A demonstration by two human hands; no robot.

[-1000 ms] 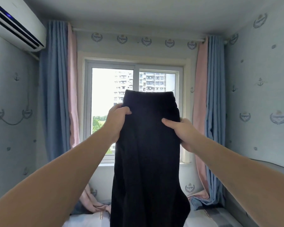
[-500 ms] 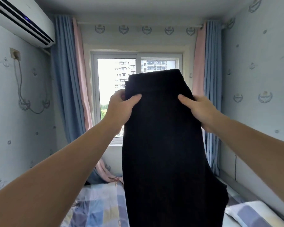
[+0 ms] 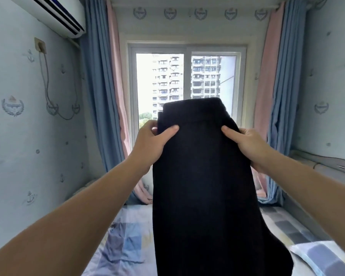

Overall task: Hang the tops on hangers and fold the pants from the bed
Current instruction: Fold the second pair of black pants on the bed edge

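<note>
Above the bed (image 3: 126,246), black pants (image 3: 203,186) hang pinched between both hands' fingers (image 3: 168,132).

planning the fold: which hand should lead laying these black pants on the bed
Left, probably: the left hand pinches the black pants over bare checked bedsheet; below the right hand, gripping the other side, lies a pillow.
</note>
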